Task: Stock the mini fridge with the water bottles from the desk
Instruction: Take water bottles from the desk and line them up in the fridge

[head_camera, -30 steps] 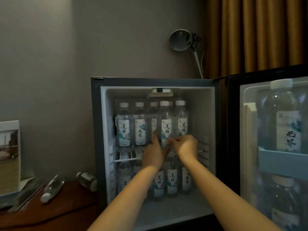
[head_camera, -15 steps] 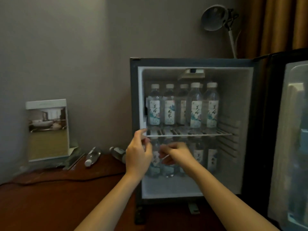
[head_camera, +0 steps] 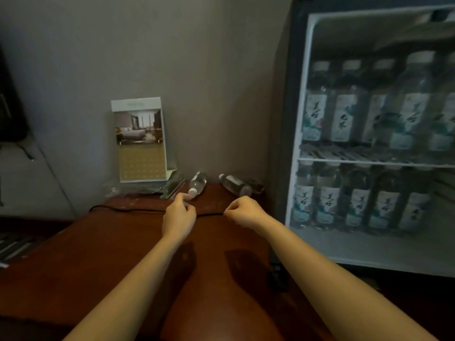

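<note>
Water bottles [head_camera: 344, 82] fill mini fridge [head_camera: 288, 134]; label script [head_camera: 341, 116] blurred.

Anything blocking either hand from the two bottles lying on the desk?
Nothing visible does. The left hand nearly reaches the left bottle; bare desk separates the right hand from the right bottle. A black cable lies flat beneath both.

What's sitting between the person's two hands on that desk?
In the head view, only a black cable crosses the bare desk between the left hand and the right hand.
</note>
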A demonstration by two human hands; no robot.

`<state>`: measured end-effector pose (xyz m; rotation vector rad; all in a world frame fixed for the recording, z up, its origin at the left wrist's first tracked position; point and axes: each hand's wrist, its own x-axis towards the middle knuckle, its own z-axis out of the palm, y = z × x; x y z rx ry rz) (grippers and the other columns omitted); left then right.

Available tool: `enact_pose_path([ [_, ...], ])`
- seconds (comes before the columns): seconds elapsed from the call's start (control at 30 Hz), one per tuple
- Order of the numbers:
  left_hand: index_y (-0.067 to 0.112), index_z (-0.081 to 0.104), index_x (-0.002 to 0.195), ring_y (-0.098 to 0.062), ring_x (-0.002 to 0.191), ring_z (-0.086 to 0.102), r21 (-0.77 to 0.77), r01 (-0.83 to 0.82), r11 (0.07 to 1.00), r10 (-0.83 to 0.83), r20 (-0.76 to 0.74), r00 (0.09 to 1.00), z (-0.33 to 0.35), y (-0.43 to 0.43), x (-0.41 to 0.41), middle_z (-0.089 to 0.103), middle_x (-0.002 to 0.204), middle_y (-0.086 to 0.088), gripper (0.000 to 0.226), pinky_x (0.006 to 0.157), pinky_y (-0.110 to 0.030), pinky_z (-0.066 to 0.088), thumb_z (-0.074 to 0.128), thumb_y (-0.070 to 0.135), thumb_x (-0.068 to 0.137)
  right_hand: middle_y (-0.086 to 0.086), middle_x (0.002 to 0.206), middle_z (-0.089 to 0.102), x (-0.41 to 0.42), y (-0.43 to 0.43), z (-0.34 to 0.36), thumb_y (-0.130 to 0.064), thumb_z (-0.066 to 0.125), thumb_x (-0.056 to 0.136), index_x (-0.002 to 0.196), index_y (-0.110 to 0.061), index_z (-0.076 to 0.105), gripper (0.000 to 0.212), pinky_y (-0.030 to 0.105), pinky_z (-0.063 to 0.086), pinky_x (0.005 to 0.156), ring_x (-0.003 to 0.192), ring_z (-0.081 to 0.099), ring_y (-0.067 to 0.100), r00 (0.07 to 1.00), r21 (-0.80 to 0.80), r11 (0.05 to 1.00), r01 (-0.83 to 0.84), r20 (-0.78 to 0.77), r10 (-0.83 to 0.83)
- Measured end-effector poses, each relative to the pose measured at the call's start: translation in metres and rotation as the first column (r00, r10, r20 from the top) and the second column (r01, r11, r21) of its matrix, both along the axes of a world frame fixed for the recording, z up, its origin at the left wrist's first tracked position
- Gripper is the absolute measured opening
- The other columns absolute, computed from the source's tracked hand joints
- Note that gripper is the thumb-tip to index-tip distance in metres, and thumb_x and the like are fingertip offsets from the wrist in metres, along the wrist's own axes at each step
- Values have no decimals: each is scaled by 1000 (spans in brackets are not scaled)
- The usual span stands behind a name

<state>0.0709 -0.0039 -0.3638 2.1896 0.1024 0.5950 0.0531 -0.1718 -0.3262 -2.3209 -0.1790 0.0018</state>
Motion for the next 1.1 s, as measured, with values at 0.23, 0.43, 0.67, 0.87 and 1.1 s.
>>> enact_pose_path([
  [0.23, 24, 54, 96, -25, 87, 63, -17, 95, 995, -96, -255, 962, -26, 22, 76, 64, 95, -6, 13, 78, -37, 52, 51, 15, 87, 18, 135, 46, 110, 42, -22, -15, 51, 84, 126, -7, 50, 43, 40, 41, 101, 129, 38, 36, 951, -206, 929, 308, 59, -302],
  [0.43, 20, 60, 103, -22, 83, 63, -92, 180, 979, -197, -233, 952, -36, 15, 138, 60, 97, -2, 19, 75, -39, 56, 50, 13, 89, 23, 150, 20, 204, 36, -45, -23, 58, 85, 142, -9, 28, 67, 49, 17, 115, 140, 15, 41, 866, -317, 811, 491, 74, -495],
  [0.67, 24, 57, 100, -24, 87, 65, -215, 270, 938, -321, -254, 912, -51, 11, 177, 63, 91, -2, 16, 75, -39, 54, 48, 13, 91, 22, 146, 26, 256, 23, -62, -34, 62, 84, 142, -2, 28, 74, 48, 26, 109, 133, 29, 41, 819, -452, 702, 550, 128, -559],
  [0.87, 25, 58, 94, -20, 94, 62, -247, 293, 924, -355, -261, 898, -60, 8, 181, 64, 97, -2, 17, 85, -36, 49, 49, 11, 90, 19, 134, 46, 253, 34, -68, -31, 74, 74, 131, -4, 34, 75, 39, 41, 98, 125, 44, 34, 835, -328, 773, 543, 106, -541],
  [1.1, 23, 61, 91, -19, 95, 62, -294, 253, 922, -321, -209, 924, -56, 7, 151, 67, 99, -4, 15, 90, -37, 48, 49, 15, 92, 16, 126, 55, 195, 56, -77, -33, 72, 75, 122, -6, 39, 63, 37, 40, 96, 119, 49, 32, 812, -165, 797, 582, 167, -559],
])
